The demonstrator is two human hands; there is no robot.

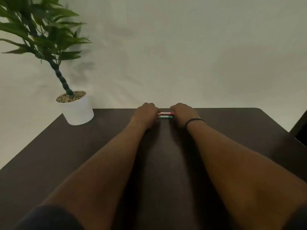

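Gripping small pink-and-green block stack, upper middle, between curled left hand and right hand; probably needs even lift next.

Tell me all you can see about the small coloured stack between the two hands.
The stack of two small bars lies flat near the far edge of the dark table. The upper bar is pink with white, the lower teal-green with white; the material is too blurred to tell. The left hand holds its left end and the right hand its right end, with curled fingers.
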